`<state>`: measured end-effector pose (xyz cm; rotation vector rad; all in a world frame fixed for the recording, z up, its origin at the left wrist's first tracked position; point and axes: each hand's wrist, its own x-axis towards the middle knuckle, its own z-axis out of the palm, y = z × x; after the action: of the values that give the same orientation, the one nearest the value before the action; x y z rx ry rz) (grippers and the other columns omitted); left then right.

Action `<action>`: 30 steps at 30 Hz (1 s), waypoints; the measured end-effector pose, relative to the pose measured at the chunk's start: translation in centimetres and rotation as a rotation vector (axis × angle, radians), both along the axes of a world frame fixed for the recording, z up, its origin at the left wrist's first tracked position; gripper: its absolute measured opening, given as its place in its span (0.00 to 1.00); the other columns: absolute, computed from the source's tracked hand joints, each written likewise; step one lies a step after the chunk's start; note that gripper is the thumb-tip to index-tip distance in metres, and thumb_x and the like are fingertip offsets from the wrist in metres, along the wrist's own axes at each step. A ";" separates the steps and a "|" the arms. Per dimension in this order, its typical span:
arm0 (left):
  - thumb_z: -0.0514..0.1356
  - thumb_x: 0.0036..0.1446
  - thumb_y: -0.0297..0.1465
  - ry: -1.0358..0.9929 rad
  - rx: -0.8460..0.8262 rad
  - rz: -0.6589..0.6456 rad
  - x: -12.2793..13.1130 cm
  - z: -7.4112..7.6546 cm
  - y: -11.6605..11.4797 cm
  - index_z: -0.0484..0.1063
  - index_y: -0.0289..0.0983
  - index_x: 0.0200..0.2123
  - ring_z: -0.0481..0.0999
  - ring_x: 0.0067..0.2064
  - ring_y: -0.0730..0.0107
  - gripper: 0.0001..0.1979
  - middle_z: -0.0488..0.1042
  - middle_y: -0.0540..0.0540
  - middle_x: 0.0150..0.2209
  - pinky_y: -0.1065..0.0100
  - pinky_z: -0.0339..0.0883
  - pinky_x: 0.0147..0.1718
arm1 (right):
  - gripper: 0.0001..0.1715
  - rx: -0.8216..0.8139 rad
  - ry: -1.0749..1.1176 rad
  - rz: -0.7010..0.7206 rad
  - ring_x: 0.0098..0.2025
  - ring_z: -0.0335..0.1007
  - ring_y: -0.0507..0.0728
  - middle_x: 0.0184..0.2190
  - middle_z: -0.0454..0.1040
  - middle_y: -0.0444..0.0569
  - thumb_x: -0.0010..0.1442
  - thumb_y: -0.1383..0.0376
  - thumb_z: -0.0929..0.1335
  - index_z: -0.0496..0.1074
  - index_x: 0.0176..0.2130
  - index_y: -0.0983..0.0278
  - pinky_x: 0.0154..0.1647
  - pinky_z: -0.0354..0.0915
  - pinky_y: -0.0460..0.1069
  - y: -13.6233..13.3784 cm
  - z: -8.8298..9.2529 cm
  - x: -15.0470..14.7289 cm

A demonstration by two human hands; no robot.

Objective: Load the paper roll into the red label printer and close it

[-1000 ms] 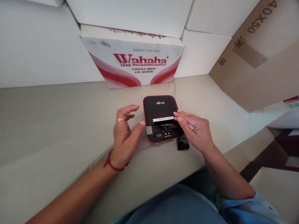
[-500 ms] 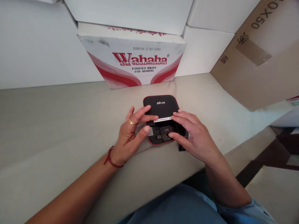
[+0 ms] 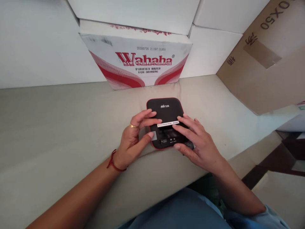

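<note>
A flat black square device (image 3: pixel 164 111) with a red rim and white lettering lies on the pale surface. Its recessed compartment (image 3: pixel 168 133) faces me, with a white warning strip (image 3: pixel 162 124) above it and small icons along its lower edge. My left hand (image 3: pixel 135 135), wearing a gold ring, lies on the device's left side, fingers apart and thumb by a grey square patch. Spread over the right side, my right hand (image 3: pixel 196 140) has a fingertip by the strip and its thumb at the lower edge. A small dark piece (image 3: pixel 190 145), partly hidden, sits under that hand.
A white and red Wahaha water carton (image 3: pixel 145 65) stands behind the device, among stacked white boxes (image 3: pixel 35 44). A large brown cardboard box (image 3: pixel 262 76) leans at the right. The surface's near edge runs in front of my body.
My right thumb has moved out of the compartment to the device's lower edge. A dark panel with small icons now shows where the open interior was. My left hand has hardly moved.
</note>
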<state>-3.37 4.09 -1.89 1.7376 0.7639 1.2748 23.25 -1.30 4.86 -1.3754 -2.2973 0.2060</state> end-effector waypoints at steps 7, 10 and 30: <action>0.76 0.62 0.41 -0.168 -0.106 0.065 0.8 -0.5 0.4 0.57 0.63 0.78 0.35 0.88 0.50 0.48 0.48 0.53 0.86 0.40 0.26 0.85 | 0.23 -0.033 0.037 0.060 0.84 0.55 0.68 0.80 0.65 0.57 0.78 0.53 0.69 0.78 0.67 0.51 0.81 0.55 0.77 -1.7 -0.5 0.1; 0.79 0.56 0.42 -0.199 -0.316 0.069 0.6 -1.0 0.4 0.45 0.70 0.80 0.24 0.87 0.50 0.60 0.36 0.58 0.87 0.35 0.23 0.84 | 0.23 0.011 0.094 0.076 0.85 0.53 0.68 0.83 0.56 0.57 0.77 0.57 0.70 0.77 0.68 0.52 0.80 0.60 0.75 -1.7 -1.0 0.3; 0.75 0.58 0.42 -0.376 -0.520 -0.041 1.9 -3.1 -0.5 0.45 0.66 0.81 0.42 0.87 0.51 0.57 0.44 0.53 0.86 0.40 0.44 0.84 | 0.19 0.256 0.066 0.148 0.50 0.82 0.63 0.50 0.88 0.52 0.71 0.67 0.72 0.83 0.59 0.55 0.52 0.81 0.61 -1.2 0.4 -1.0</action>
<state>-1.47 3.62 -4.97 1.0563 0.7485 1.1947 22.21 -2.51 5.26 -1.0578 -2.2796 0.0017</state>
